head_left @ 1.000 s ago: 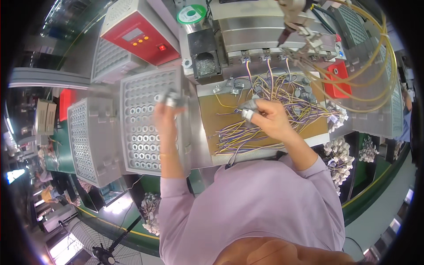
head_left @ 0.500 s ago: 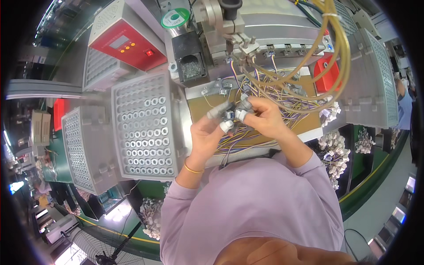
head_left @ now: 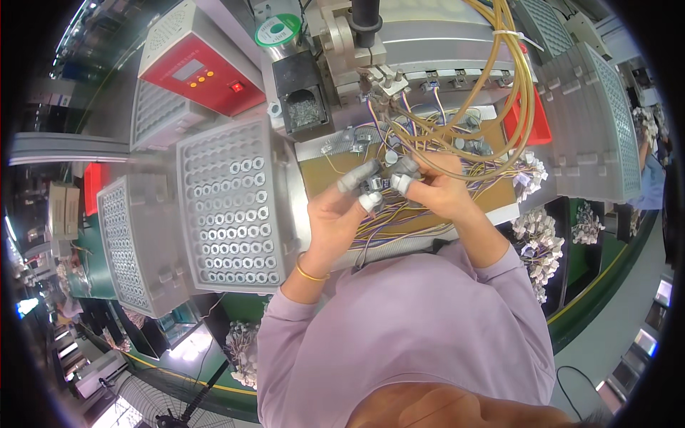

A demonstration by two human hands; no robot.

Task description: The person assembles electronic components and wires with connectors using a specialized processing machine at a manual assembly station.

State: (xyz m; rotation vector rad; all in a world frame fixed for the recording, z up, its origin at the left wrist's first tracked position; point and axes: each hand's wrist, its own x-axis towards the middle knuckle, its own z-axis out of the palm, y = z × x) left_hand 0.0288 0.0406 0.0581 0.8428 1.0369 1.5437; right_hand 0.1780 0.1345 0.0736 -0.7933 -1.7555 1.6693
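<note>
Both hands meet over the brown work surface (head_left: 325, 175), with finger cots on their fingertips. Between thumb and finger, my left hand (head_left: 337, 212) pinches a small dark component with light metal parts (head_left: 376, 184). From the other side my right hand (head_left: 441, 191) closes its thumb and fingers close against that component. Whether the right fingertips grip it or a wire on it, I cannot tell. Under and behind the hands spreads a tangle of yellow, purple and white wires (head_left: 399, 220). Several small metal-cased parts (head_left: 362, 138) lie just beyond my left fingertips.
A grey tray (head_left: 187, 178) with rows of metal nuts stands to the left. Behind it are a red-fronted control box (head_left: 214, 71), a solder spool (head_left: 278, 30) and a black box (head_left: 287, 82). Yellowish hoses (head_left: 531, 85) loop above my right hand. A red bin (head_left: 539, 128) sits at right.
The view has shifted slightly. My left index finger has straightened a little, and my right fingertips have moved slightly right. Both hands stay together around the component.
</note>
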